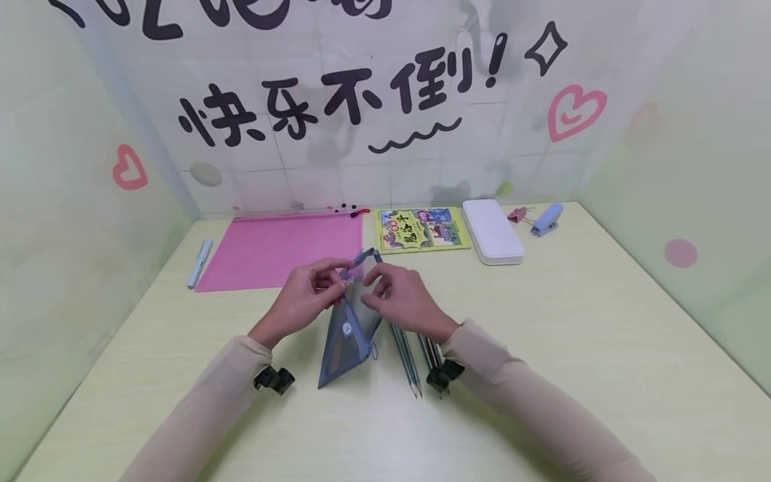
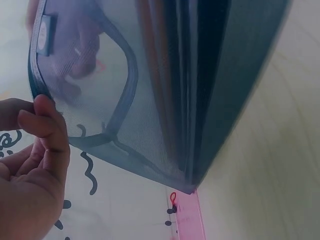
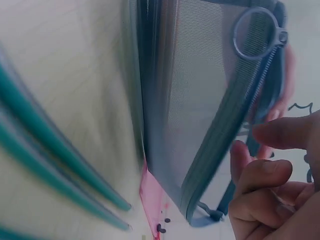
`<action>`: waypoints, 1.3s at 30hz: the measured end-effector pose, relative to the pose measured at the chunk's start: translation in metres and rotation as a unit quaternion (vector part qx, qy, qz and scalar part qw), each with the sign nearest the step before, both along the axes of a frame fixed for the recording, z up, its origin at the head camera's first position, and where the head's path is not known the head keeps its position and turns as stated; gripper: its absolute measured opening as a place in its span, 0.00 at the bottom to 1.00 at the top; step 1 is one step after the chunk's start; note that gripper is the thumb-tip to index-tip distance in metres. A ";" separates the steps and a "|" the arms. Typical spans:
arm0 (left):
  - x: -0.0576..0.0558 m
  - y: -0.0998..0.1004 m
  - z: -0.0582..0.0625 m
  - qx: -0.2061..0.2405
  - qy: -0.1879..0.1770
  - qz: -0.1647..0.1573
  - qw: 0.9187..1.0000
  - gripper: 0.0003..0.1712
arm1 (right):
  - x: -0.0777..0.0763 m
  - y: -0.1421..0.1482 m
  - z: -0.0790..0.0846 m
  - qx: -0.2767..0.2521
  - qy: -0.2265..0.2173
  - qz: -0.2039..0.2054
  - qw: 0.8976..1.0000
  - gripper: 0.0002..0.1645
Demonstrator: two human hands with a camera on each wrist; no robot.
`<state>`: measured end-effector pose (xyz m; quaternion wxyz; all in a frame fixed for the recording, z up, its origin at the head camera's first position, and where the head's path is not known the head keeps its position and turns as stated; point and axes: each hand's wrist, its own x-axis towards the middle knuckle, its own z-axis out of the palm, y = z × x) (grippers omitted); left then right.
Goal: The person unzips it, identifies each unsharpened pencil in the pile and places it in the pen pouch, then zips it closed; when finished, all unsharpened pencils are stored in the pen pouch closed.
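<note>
A blue-grey mesh zip pouch (image 1: 346, 341) stands upright on the table between both hands, its mouth gaping. My left hand (image 1: 308, 294) pinches the left rim between thumb and fingers; the left wrist view shows these fingers (image 2: 47, 125) at the edge. Long thin shapes, orange-brown and dark, show through the mesh (image 2: 160, 75). My right hand (image 1: 406, 298) is at the right side of the mouth, fingers bent and apart, with nothing visible between them. A ring zip pull (image 3: 256, 34) hangs from the pouch's near end. Green pencils (image 1: 405, 358) lie under the right hand.
Darker striped pencils (image 1: 430, 351) lie beneath the right wrist. Along the back are a pink zip folder (image 1: 283, 254), a yellow comic booklet (image 1: 421, 229), a white case (image 1: 494, 231), a pink binder clip (image 1: 518, 214) and a blue stapler (image 1: 547, 219). A light-blue pen (image 1: 200, 264) lies at left.
</note>
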<state>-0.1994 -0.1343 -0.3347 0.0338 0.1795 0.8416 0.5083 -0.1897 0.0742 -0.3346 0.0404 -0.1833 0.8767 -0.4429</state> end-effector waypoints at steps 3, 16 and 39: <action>0.000 -0.002 0.000 0.008 0.002 -0.001 1.000 0.23 | 0.009 0.014 0.000 -0.009 0.034 0.042 0.998 0.10; 0.002 -0.008 -0.002 0.028 0.025 0.007 0.999 0.18 | 0.052 0.023 -0.011 0.021 0.100 0.179 0.978 0.17; 0.082 0.006 0.006 -0.207 0.451 0.050 0.867 0.12 | 0.043 0.021 -0.003 -0.085 0.074 0.190 0.975 0.05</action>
